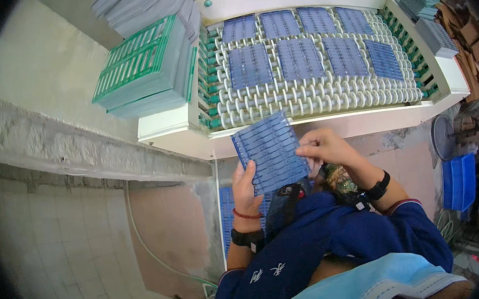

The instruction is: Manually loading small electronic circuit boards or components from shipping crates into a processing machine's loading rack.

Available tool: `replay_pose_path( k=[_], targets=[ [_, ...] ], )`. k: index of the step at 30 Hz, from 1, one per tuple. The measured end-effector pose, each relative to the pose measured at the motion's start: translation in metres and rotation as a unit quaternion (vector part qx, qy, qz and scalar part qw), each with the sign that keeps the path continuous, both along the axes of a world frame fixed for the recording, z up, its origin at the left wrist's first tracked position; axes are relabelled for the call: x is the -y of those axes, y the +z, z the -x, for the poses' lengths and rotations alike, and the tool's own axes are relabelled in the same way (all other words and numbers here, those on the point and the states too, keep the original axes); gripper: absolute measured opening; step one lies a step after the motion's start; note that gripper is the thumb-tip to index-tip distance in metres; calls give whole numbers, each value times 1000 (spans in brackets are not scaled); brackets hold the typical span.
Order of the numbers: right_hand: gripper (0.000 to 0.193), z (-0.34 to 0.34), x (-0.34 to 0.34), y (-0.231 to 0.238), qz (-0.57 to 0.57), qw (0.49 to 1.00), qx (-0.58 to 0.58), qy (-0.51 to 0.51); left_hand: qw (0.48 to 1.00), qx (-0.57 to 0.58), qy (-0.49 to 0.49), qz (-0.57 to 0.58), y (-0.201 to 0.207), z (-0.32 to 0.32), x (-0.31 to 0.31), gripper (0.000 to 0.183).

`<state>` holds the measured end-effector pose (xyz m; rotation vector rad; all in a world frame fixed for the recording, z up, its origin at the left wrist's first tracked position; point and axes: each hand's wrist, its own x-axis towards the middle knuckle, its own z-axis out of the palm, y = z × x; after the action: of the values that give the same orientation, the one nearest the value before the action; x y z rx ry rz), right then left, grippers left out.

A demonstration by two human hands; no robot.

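Between my two hands I hold a blue circuit board panel (268, 152), tilted, with rows of narrow repeated sections. My left hand (244, 185) grips its lower left edge, thumb on the face. At the right edge, the thumb and fingers of my right hand (329, 148) pinch the panel. Just beyond it is a roller conveyor (316, 107) with white wheels, where several similar blue panels (300, 59) lie flat in two rows. More blue panels (227, 208) show below, partly hidden by my left hand and arm.
On the conveyor's left side stands a tall stack of boards (148, 95) topped by a green-framed one. Smaller board stacks (435, 35) sit on its right side. Blue plastic bins (459, 183) are at the right. A pale ledge (79, 156) runs along the left, near a thin hose (150, 244).
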<state>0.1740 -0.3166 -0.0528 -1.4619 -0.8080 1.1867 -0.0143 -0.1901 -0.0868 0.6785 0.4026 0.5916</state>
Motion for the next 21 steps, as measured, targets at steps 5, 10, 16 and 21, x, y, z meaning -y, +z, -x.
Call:
replay_pose_path(
  k=[5,10,16,21],
  targets=[
    [20,-38,21,1,-61,968,-26,-242,996,68,-2,50,4,13,-9,40],
    [21,-42,11,-5,-60,965,84,-241,994,88,-22,66,11,27,-13,45],
    [23,-14,-47,-3,-65,994,-3,-89,999,32,-25,1,18,19,-5,42],
    [25,-16,-50,-2,-24,990,15,-139,999,31,-22,4,16,12,-3,40]
  ],
)
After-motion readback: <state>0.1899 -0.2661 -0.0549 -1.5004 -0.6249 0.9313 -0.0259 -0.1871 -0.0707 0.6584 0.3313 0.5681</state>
